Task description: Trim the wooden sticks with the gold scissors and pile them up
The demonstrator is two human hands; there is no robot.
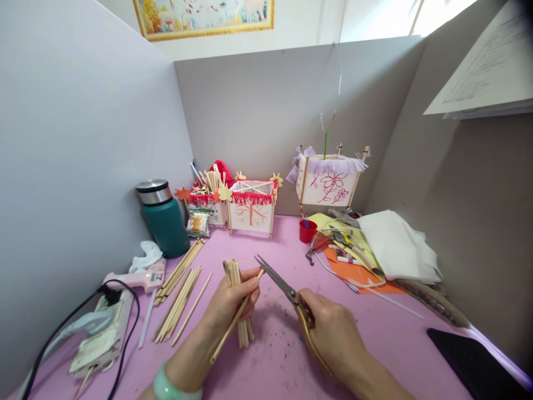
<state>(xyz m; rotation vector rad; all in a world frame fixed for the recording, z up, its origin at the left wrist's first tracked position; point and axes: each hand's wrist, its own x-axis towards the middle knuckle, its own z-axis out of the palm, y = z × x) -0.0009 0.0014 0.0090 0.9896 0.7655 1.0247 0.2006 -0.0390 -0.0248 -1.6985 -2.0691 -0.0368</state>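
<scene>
My left hand (235, 297) is closed round a bundle of thin wooden sticks (245, 332). One single stick (229, 331) from it slants across the front of the bundle, pinched near its upper end. In my right hand (331, 325) is a pair of scissors (277, 279) with dark blades and gold-coloured handles. The blades point up and left, slightly apart at the tips, and lie beside the upper end of the single stick. Whether they touch it I cannot tell. More wooden sticks (179, 303) lie on the table left of my left hand.
Paper lanterns with wooden frames (252, 214) stand at the back, another lantern (328, 180) hanging at right. A green bottle (164, 225), glue gun (137, 279) and power strip (102, 333) occupy the left. At right are a red cup (307, 231), white sheets (395, 244) and a black flat object (470, 364).
</scene>
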